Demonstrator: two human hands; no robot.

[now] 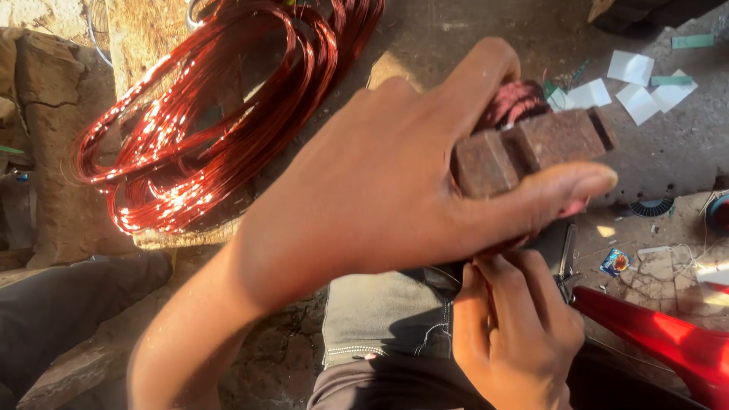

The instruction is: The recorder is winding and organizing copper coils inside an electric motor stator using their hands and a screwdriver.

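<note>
Left hand [380, 182] grips rusty block [531, 148], long axis left-right, wire wound at far side. Right hand [516, 334] just below, nearer, fingers pinched closed; cannot tell on what.

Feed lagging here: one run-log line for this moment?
left hand: grips rusty stator core | right hand: under core, fingers curled | copper wire coil: lying behind

A single view is given, taken from a camera worn on the head and aimed steeply downward and slightly forward. The left hand [380, 175] and right hand [520, 334] are seen very close, filling the centre and lower frame. Beyond them the ground [456, 30] is taken in, with copper wire coils [197, 121] at upper left and paper scraps [638, 91] at upper right.
</note>
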